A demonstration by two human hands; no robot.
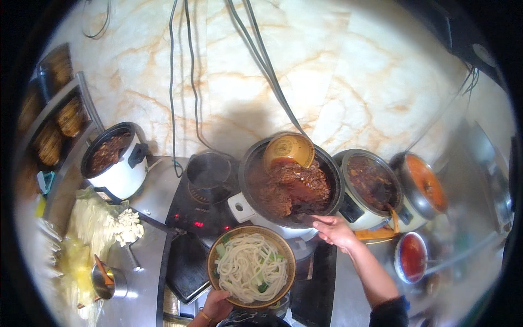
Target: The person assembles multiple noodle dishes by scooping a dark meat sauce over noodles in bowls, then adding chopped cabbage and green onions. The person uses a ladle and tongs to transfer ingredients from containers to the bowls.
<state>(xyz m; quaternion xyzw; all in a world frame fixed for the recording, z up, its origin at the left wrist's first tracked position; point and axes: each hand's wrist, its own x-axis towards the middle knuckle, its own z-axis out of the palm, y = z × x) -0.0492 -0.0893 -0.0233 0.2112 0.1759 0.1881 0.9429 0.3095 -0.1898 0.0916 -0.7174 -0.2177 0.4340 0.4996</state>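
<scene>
Smooth noodles (253, 267), shiny metal counter (146, 291)

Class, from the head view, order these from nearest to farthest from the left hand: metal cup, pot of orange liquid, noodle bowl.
1. Noodle bowl, held in the left hand
2. Metal cup, off to the left
3. Pot of orange liquid, far over on the right

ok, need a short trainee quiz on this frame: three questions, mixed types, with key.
1. Which hand holds the noodle bowl?
2. True or false: a tilted amber bowl is in the large pot.
3. The small pan on the right has contents coloured:
A) white
B) red
C) green

Key:
1. The left hand.
2. True.
3. B.
</scene>
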